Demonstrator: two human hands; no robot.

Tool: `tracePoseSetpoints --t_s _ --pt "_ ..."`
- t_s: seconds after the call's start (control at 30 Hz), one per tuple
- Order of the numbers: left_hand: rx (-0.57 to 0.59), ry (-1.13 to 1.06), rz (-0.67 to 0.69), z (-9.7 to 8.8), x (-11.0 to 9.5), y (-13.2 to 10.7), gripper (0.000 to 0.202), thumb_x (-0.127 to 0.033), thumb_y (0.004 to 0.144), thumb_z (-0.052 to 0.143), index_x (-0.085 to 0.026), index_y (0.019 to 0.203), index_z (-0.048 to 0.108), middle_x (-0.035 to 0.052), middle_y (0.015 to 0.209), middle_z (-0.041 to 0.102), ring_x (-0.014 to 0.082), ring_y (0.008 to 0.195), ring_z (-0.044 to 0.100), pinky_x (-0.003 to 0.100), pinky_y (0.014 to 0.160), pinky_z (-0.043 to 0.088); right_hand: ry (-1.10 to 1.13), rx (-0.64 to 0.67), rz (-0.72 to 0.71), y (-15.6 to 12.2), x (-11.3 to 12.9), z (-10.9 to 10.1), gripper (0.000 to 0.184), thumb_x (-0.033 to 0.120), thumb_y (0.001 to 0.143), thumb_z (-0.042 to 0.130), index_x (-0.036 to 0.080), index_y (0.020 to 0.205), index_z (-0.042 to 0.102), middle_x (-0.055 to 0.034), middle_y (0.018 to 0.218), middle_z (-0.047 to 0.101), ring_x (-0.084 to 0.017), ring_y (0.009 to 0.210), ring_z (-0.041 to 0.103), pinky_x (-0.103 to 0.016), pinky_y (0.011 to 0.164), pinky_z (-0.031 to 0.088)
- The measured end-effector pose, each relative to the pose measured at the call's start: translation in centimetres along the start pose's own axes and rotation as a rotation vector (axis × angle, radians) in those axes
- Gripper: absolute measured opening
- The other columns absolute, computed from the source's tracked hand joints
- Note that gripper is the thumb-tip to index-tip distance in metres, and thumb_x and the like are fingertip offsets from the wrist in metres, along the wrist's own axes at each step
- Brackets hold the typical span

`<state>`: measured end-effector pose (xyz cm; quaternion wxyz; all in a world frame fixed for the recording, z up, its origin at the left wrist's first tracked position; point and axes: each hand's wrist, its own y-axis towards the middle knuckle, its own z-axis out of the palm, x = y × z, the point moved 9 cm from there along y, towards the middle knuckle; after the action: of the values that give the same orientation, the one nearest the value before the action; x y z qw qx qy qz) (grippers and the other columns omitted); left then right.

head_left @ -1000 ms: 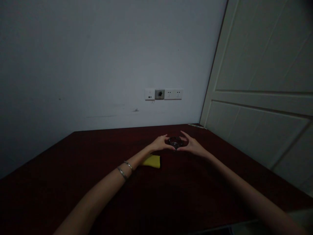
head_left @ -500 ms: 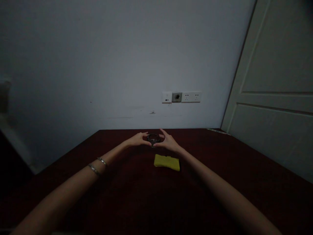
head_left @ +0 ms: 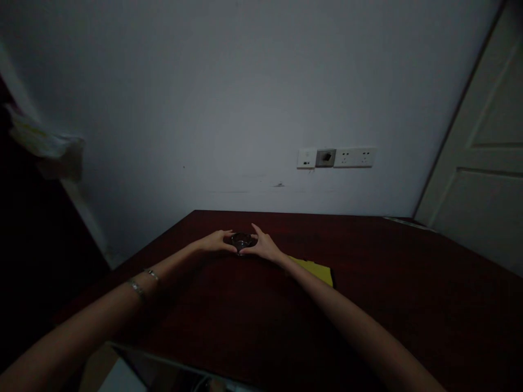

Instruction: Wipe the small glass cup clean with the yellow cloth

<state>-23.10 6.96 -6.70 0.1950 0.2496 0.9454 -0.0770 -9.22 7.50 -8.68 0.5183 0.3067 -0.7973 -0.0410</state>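
A small round dark glass dish [head_left: 241, 240] sits on the dark red table [head_left: 392, 305], towards its far left. My left hand [head_left: 216, 241] cups its left side and my right hand [head_left: 263, 246] its right side, fingers curved round the rim. Two bracelets ring my left wrist [head_left: 141, 281]. A yellow cloth [head_left: 315, 270] lies flat on the table just behind my right forearm, partly hidden by it.
A white wall runs behind the table with a row of sockets [head_left: 335, 158]. A white panelled door [head_left: 482, 179] stands at the right. Left of the table is a dark gap and something pale hanging [head_left: 44, 144]. The table's near edge [head_left: 171, 365] shows at the bottom.
Both hands have carried the dish leftward across the table, past the yellow cloth, which now lies to their right. The view has swung left, so the sockets and door sit further right.
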Motion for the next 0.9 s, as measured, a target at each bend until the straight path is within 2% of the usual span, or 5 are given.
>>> tracePoseSetpoints --t_s 0.2,0.33,0.53,0.7,0.9 --pt "0.009 -0.028 -0.024 0.8 1.2 -1.2 0.073 -0.054 0.068 0.066 -0.017 0.129 0.051 0.0124 0.142 0.039 0.0293 0.134 0.032 0.038 0.109 0.024 -0.013 0.03 0.004 0.2 -0.4 1.7 0.116 0.045 0.053 0.08 0.016 0.145 0.016 -0.0146 0.121 0.062 -0.026 0.113 0.058 -0.04 0.099 0.04" --pt "-0.005 -0.051 -0.011 1.3 1.5 -1.2 0.072 -0.054 0.067 0.066 -0.019 0.128 0.051 0.0107 0.14 0.042 0.0275 0.134 0.032 0.038 0.109 0.023 -0.038 0.037 0.007 0.0 -0.6 2.0 0.115 0.045 0.054 0.08 0.017 0.145 0.015 -0.0137 0.122 0.061 -0.027 0.115 0.056 -0.041 0.1 0.039" --pt "-0.004 -0.034 -0.065 1.7 1.8 -1.4 0.08 -0.056 0.066 0.066 -0.016 0.133 0.046 0.015 0.144 0.035 0.0299 0.133 0.034 0.039 0.109 0.023 -0.031 0.057 0.033 -0.2 -1.2 2.2 0.116 0.044 0.053 0.081 0.018 0.145 0.014 -0.0144 0.124 0.06 -0.027 0.113 0.058 -0.042 0.099 0.039" --pt "-0.001 -0.035 -0.071 1.9 2.0 -1.5 0.078 -0.057 0.066 0.065 -0.02 0.132 0.048 0.0121 0.143 0.036 0.0304 0.131 0.036 0.04 0.109 0.024 -0.024 0.066 0.027 -0.3 -1.3 2.5 0.117 0.044 0.053 0.081 0.018 0.145 0.015 -0.0137 0.123 0.061 -0.026 0.113 0.057 -0.041 0.1 0.039" --pt "0.002 -0.021 -0.082 2.3 2.6 -1.5 0.081 -0.059 0.064 0.066 -0.018 0.131 0.048 0.0136 0.143 0.037 0.0303 0.132 0.036 0.038 0.109 0.024 -0.039 0.074 0.038 -0.4 -1.1 2.6 0.118 0.045 0.052 0.081 0.017 0.145 0.015 -0.0148 0.121 0.061 -0.027 0.115 0.056 -0.04 0.099 0.039"
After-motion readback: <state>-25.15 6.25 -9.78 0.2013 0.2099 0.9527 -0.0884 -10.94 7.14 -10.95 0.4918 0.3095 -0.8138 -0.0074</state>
